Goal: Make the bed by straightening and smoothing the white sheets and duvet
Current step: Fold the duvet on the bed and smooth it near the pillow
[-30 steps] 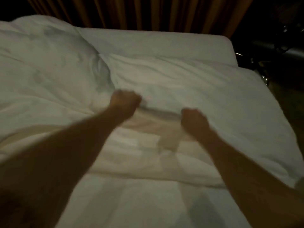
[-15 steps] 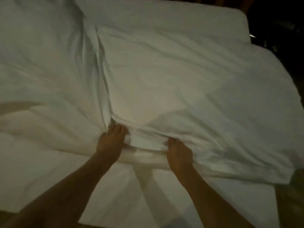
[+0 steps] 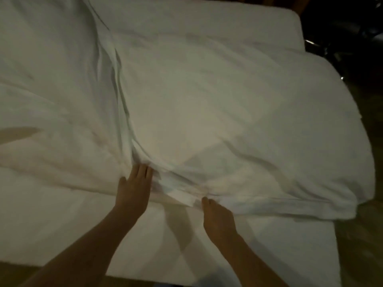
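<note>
Head view, dim and soft with blur. Left hand [image 3: 133,188] at lower centre-left of the frame, forearm running in from the bottom left corner, palm down, fingers straight and close together, lying flat on the near edge of the duvet [image 3: 217,112] where a long fold ends. Right hand [image 3: 217,219] at lower centre, forearm coming up from the bottom right, back of the hand toward the camera, fingertips curled under the duvet's near hem; thumb lying against the cloth. Grip itself mostly hidden by the hem, so only the knuckles and thumb visible. Duvet spread over the middle and right of the frame, rumpled, bunched between the two hands, its right corner hanging past the mattress edge at the right. Bare sheet [image 3: 62,214] across the lower frame, below the hem, crossed by the arms' shadows. Floor [image 3: 362,255] at lower right too dark to make out. Upper right corner black, with a few faint glints, nothing readable. Top edge cut off by the frame.
</note>
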